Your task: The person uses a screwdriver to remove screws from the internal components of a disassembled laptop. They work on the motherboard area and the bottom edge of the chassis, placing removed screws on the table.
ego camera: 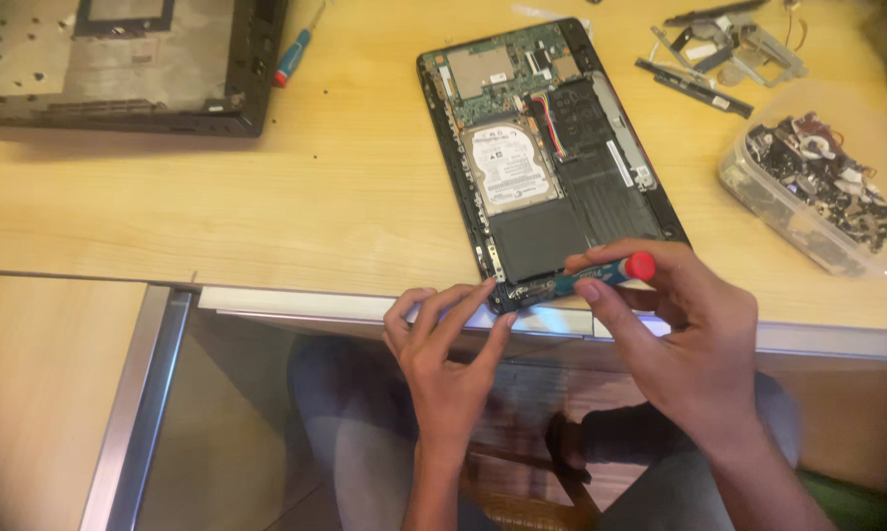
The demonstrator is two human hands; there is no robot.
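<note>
**A:** so what's on the table (266, 216) right now?

**B:** an opened laptop (551, 147) with its back cover off, lying at an angle — its near corner sits right at the front edge of the table. You can see the silver hard drive (507, 167) in the middle, a green circuit board (497, 74) toward the far end, and black battery-looking panels beside and below the drive.

**A:** and the hands?

**B:** right hand (684, 334) has a small screwdriver (600, 273) with a teal handle and red cap, fingers curled shut around it, thumb pressed along the handle. The tip points at the laptop's near corner — can't tell if it's actually seated in a screw. Left hand (443, 349) is half open, fingertips resting on that same corner at the table's front edge, not gripping anything.

**A:** other stuff around?

**B:** a clear plastic tub (758, 192) full of small parts near the right edge, some loose metal brackets (728, 44) at the far right corner, a second screwdriver (294, 54) with a blue and red handle along the far edge, and a black laptop shell (119, 64) in the far left corner.
</note>
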